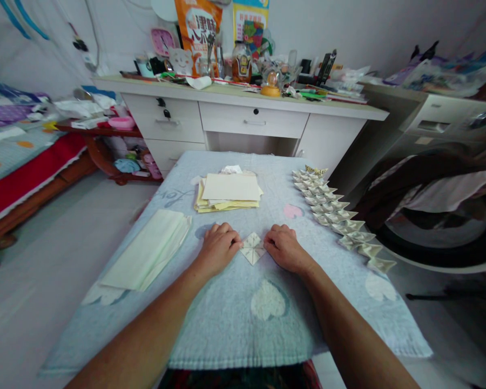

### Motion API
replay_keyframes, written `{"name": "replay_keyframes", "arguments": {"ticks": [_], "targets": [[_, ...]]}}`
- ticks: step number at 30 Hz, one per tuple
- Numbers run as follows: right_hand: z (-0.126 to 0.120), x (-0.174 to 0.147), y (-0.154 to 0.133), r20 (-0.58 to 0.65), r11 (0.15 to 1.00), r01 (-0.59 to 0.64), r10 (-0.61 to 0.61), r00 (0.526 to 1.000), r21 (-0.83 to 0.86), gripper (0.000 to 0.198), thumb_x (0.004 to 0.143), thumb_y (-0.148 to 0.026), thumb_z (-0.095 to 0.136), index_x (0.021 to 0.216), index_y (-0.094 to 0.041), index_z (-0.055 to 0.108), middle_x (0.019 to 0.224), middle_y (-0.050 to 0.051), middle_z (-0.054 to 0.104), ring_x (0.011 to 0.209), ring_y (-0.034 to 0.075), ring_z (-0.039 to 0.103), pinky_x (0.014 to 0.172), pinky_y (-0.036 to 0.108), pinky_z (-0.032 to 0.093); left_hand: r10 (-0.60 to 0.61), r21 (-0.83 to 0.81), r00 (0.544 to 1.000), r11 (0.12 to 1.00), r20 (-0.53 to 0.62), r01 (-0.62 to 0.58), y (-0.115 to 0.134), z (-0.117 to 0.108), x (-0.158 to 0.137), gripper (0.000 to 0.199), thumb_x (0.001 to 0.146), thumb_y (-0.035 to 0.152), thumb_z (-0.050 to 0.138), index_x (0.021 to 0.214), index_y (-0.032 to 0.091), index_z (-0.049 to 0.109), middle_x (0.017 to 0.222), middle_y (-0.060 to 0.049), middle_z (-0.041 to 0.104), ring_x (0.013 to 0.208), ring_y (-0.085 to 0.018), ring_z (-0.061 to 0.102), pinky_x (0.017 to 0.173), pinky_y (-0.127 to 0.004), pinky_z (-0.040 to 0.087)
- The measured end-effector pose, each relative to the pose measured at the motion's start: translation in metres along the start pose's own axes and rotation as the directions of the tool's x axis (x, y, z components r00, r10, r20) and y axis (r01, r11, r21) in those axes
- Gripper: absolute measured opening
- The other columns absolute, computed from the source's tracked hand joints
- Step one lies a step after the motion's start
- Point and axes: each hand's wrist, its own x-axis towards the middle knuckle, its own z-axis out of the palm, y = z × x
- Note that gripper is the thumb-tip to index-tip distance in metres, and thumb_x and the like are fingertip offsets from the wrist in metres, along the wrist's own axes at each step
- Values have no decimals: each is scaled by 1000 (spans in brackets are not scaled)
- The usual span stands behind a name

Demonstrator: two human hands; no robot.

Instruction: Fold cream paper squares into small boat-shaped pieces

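Several long folded sheets of pale green paper (pixel 149 248) lie slantwise on the left part of the blue cloth (pixel 227 335). Farther back and to their right, a pile of cream and yellow rectangular paper (pixel 231 188) sits in front of a crumpled white tissue (pixel 231 169). Nearer, the left hand (pixel 221 244) rests on the cloth, thumb and forefinger pinching the left corner of a small creased paper square (pixel 252 248). That square lies flat, turned as a diamond, between both hands. The right hand (pixel 282 246), its fingers curled, pinches the opposite corner. Farther right, boat-shaped folded papers (pixel 335 217) line up diagonally along the cloth's edge, beside a washing machine (pixel 437 121).
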Motion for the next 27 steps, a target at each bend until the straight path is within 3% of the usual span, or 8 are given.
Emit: {"name": "replay_keyframes", "arguments": {"ticks": [10, 27], "targets": [[7, 2, -4, -29, 996, -74, 73, 997, -45, 26, 92, -34, 50, 78, -18, 64, 87, 6, 59, 89, 21, 46, 75, 34, 27, 5, 14, 1000, 1000, -4, -5, -2, 5, 1, 14, 85, 29, 56, 80, 22, 66, 93, -5, 59, 94, -23, 48, 80, -36, 34], [11, 6, -10, -30, 980, -129, 126, 992, -151, 26, 92, -32, 48, 80, -17, 65, 93, 10, 61, 89, 24, 48, 75, 36, 30, 21, 133, 999, 991, -37, -16, 3, 9, -3, 15, 89, 29, 50, 84, 21, 62, 96, -7, 55, 93, -24, 46, 80, -37, 36]]}}
